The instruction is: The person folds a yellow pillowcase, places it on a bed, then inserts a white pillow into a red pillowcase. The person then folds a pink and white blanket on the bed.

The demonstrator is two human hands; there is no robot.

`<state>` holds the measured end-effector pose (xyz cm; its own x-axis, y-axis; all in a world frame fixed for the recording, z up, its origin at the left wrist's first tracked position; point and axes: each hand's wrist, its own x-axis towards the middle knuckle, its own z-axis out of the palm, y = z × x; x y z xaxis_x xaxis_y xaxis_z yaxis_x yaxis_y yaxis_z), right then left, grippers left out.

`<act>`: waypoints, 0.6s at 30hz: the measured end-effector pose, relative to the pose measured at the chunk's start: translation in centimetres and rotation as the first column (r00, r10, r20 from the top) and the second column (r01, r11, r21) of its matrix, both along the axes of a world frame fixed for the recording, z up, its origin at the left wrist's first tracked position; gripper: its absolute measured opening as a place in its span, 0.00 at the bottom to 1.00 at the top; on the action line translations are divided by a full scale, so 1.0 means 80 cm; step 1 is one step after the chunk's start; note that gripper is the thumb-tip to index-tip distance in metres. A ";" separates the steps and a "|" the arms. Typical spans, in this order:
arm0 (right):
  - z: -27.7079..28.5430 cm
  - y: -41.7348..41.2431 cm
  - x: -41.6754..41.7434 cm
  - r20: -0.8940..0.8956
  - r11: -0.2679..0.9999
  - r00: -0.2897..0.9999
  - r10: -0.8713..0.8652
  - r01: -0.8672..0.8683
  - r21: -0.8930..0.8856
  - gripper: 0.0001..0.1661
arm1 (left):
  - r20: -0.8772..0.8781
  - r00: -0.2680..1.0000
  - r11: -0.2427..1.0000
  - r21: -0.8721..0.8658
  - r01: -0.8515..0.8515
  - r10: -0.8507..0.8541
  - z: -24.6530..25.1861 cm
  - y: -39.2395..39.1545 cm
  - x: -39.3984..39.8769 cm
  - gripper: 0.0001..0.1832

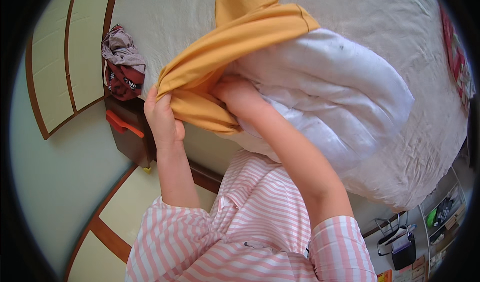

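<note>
My left hand grips the gathered edge of a mustard-yellow fabric cover, with the thumb and fingers closed on the cloth. Reaching into the cover's opening, my right hand has its fingertips hidden in the folds, and what they hold cannot be made out. A white, padded pillow or cushion, wrinkled and faintly spotted, lies on the bed beside the opening, its far left part meeting the yellow cloth. The cover's other end stretches away over the bed sheet.
A bed with a pale, creased sheet spreads before me. Crumpled mauve and dark red clothes lie at its left edge, above a dark brown cabinet with a red brush at its side. Shelves and a black holder stand lower right.
</note>
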<state>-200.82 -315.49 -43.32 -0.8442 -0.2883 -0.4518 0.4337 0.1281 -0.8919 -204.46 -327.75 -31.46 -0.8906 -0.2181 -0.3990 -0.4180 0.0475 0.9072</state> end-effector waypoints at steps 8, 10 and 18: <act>-0.034 -0.011 0.021 -0.427 0.951 0.862 0.271 -0.173 0.255 0.11 | 0.043 0.995 0.926 0.364 -0.101 0.092 -0.018 0.119 -0.020 0.14; 0.019 0.041 0.014 -0.468 0.953 0.846 0.255 -0.139 0.269 0.08 | -0.020 0.997 0.972 0.222 0.074 -0.072 -0.022 0.103 -0.045 0.18; 0.031 0.267 -0.006 -0.451 0.510 0.884 0.127 0.332 0.794 0.15 | -0.062 0.639 0.364 -0.861 0.354 -0.767 -0.044 0.197 -0.057 0.34</act>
